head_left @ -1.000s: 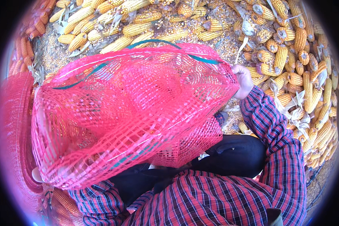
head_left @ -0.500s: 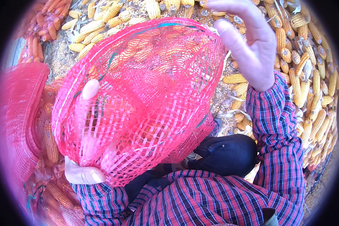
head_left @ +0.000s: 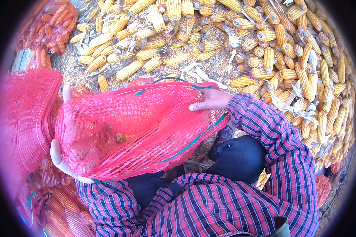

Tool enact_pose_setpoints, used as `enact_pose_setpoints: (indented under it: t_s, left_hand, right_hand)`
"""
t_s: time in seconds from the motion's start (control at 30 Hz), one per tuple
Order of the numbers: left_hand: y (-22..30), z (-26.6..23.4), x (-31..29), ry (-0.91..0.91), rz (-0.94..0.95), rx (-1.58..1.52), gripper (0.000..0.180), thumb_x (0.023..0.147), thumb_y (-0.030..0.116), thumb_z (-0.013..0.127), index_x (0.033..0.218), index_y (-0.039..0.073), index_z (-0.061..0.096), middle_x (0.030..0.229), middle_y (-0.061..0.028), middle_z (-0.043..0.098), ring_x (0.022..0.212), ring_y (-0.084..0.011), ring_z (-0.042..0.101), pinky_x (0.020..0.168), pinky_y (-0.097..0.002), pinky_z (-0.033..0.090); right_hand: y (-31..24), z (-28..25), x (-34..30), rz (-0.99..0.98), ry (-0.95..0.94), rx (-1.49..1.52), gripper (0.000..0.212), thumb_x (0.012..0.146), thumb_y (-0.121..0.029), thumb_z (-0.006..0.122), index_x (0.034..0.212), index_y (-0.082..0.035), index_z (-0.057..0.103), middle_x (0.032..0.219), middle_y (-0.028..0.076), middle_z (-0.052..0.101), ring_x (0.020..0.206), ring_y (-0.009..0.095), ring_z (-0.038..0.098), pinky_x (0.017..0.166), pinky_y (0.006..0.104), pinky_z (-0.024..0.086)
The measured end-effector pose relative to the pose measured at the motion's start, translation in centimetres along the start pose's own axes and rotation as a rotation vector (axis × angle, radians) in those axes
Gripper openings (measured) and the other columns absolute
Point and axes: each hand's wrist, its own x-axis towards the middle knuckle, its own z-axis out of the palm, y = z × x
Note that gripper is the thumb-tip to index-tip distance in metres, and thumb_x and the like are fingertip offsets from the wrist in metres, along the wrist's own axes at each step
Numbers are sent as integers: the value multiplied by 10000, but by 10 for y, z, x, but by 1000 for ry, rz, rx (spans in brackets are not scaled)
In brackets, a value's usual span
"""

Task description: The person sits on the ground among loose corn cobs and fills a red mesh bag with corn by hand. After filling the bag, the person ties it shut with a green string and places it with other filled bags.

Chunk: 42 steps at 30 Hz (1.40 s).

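Note:
A red mesh bag with green cord along its edges stretches between my two hands, over my knees. It looks slack, and I see no ears in it. My left hand holds the bag's left end; one fingertip pokes up beyond the mesh and the rest is partly hidden by it. At the right end, my right hand grips the bag's edge, thumb on top and fingers tucked out of sight under the mesh.
Yellow ears of corn are heaped from the far side round to the right, with loose kernels and husks among them. Folded red mesh bags lie at my left, over a filled mesh sack. Another filled sack stands far left.
My right hand was raised and open beside the bag; it has come down and toward me and taken hold of the bag's edge. The bag's wide opening has been lowered and flattened.

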Motion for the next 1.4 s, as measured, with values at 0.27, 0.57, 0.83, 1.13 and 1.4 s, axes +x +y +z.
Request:
enact_pose_setpoints:
  t_s: [0.27, 0.57, 0.83, 1.13, 1.4]
  left_hand:
    - [87, -79, -21, 308, -416, 287, 606, 891, 183, 648, 1374, -73, 384, 1297, -218, 561, 1150, -304, 602, 1028, -423, 462]
    - [71, -72, 3, 548, 230, 1897, 377, 915, 109, 632, 1253, -25, 535, 1235, -155, 574, 1151, -249, 544, 1008, -389, 412]
    - [-34, -51, 29, -43, -76, 2410, 769, 730, 397, 794, 1341, 39, 495, 1347, -173, 494, 1250, -365, 459, 1047, -451, 370]
    - [91, -170, 36, 493, -388, 26, 364, 1007, 229, 378, 1174, -24, 580, 1143, -182, 654, 1036, -295, 645, 929, -450, 528]
    - [67, -99, 38, 369, -342, 260, 341, 916, 70, 591, 1246, -8, 547, 1176, -120, 649, 1058, -211, 638, 947, -368, 507]
  right_hand:
    - [-14, -34, -26, -119, 159, 1434, 326, 996, -286, 469, 1218, -68, 568, 1160, 82, 662, 1021, 245, 642, 941, 409, 476]
    - [-34, -51, -37, -505, 107, 1610, 357, 1024, -212, 362, 1276, -10, 516, 1211, 127, 630, 1082, 241, 623, 984, 398, 491]
    - [-78, -35, -57, -477, -148, 1514, 430, 939, -250, 601, 1300, -28, 530, 1252, 100, 624, 1107, 207, 623, 997, 369, 490]
    - [127, -47, -32, 293, -65, 1133, 364, 912, -194, 673, 1224, -20, 602, 1105, 94, 684, 985, 198, 673, 925, 355, 531]
    - [30, -125, 61, -23, 911, -340, 517, 828, -362, 703, 1212, -41, 574, 1114, 181, 606, 1003, 319, 621, 898, 406, 491]
